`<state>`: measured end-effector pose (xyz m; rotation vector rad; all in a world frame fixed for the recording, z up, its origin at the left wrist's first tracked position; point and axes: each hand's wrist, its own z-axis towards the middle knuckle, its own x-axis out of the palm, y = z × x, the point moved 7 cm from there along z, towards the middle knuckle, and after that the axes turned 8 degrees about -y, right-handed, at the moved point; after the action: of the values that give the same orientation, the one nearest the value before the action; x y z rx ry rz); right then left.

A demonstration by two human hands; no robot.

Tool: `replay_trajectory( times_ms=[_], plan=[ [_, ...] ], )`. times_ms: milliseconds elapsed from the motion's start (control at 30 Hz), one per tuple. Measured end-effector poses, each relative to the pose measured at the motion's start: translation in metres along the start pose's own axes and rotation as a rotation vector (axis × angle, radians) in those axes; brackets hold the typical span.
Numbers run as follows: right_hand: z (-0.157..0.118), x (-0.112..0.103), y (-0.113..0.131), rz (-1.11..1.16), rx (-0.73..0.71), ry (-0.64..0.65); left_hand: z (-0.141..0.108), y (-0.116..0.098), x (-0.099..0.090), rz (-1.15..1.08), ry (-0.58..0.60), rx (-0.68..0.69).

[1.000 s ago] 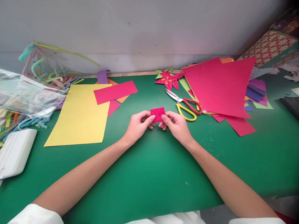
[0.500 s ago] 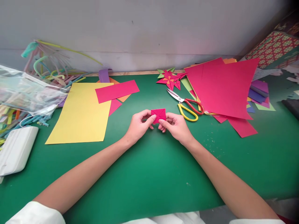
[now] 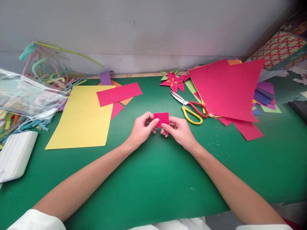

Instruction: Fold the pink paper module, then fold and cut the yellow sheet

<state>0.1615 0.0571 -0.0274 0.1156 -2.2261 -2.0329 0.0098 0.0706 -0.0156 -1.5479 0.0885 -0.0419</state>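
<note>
A small red folded paper square [image 3: 162, 118] with diagonal creases is held up above the green table [image 3: 153, 185]. My left hand [image 3: 143, 128] pinches its left side, thumb on the front face. On the right side, my right hand [image 3: 178, 130] grips the lower edge between thumb and fingers. The fingertips behind the paper are partly hidden. Beyond my right hand lie scissors [image 3: 185, 103] with one red and one yellow handle, blades pointing to the back left. Behind them sit folded red paper stars [image 3: 173, 82] with an orange centre and green points.
A yellow sheet [image 3: 82, 118] lies at the left, overlapped by a red strip [image 3: 120, 94]. Large red sheets [image 3: 230, 89] are piled at the right. Pipe cleaners and a plastic bag [image 3: 31, 95] fill the far left, near a white device [image 3: 18, 156]. A grey wall [image 3: 144, 32] stands behind.
The whole view has shifted very slightly. Both hands keep hold of the red square, with almost no movement of the fingers.
</note>
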Motion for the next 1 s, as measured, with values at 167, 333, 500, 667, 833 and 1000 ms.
replay_trajectory(
  times_ms=[167, 333, 500, 667, 833, 1000],
  plan=[
    [-0.002, 0.002, 0.002, -0.025, -0.016, 0.008, 0.000, 0.002, 0.000, -0.003, 0.016, -0.001],
    [-0.004, 0.003, 0.003, -0.033, -0.019, -0.009, -0.001, 0.003, 0.001, 0.009, 0.043, -0.013],
    [-0.005, 0.003, 0.002, -0.016, 0.025, 0.015, -0.002, -0.004, 0.001, 0.034, 0.019, 0.039],
    [-0.006, 0.005, 0.003, -0.039, 0.031, 0.027, -0.002, -0.001, -0.002, 0.079, -0.004, 0.034],
    [-0.006, 0.004, 0.002, -0.006, 0.043, -0.004, -0.003, -0.004, 0.001, 0.106, 0.023, 0.050],
    [-0.004, 0.000, 0.003, 0.036, 0.034, -0.039, -0.006, -0.003, 0.008, 0.176, 0.125, 0.066]
  ],
)
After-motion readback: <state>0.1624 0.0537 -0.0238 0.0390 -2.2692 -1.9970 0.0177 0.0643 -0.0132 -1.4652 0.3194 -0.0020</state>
